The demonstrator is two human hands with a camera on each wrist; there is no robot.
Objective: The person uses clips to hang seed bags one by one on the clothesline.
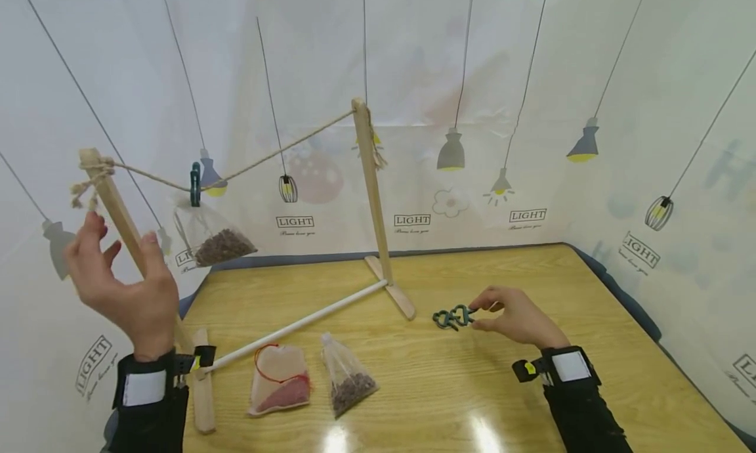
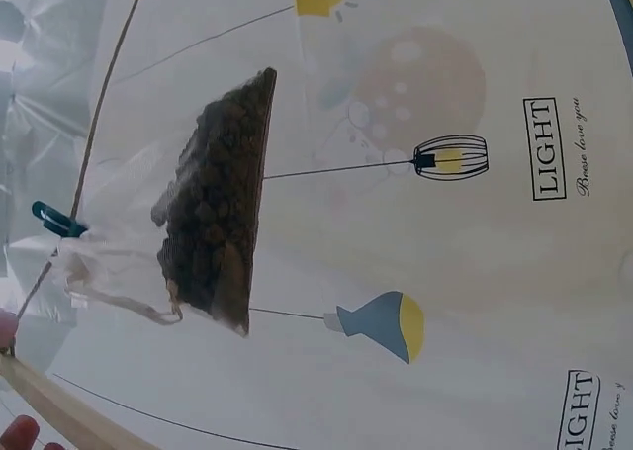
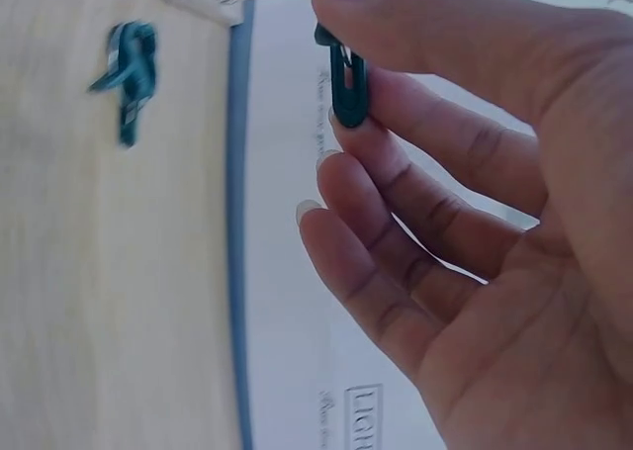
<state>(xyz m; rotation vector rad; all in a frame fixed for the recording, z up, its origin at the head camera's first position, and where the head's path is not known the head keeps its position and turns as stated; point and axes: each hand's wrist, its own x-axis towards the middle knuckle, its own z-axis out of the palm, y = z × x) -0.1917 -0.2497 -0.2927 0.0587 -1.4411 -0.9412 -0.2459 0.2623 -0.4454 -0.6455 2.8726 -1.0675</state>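
The right hand (image 1: 522, 318) pinches a green clip (image 1: 463, 314) by one end between thumb and fingertips, over the right half of the bench (image 1: 472, 387), between its far and near edges; that hold seems to leave the clip's other end free. A second green clip (image 1: 441, 319) lies on the bench just to the left.

The left hand (image 1: 131, 297) holds nothing, thumb and fingers wide apart, raised in front of the left wooden post (image 1: 115, 200) by the bench's left edge; whether it touches the post I cannot tell.

From that post a twine line (image 1: 283, 150) runs to the right wooden post (image 1: 372, 184), near the far edge. A third green clip (image 1: 195, 184) fastens a sheer bag of dark dried bits (image 1: 224, 246) to the line, which sags there, probably under the bag's weight. A white rod (image 1: 295, 325) joins the posts low down, likely to keep them apart.

Toward the near edge, left of centre, lie a drawstring pouch with reddish contents (image 1: 280, 377) and, right of it, another dark-filled bag (image 1: 350, 384), neither clipped to the line.
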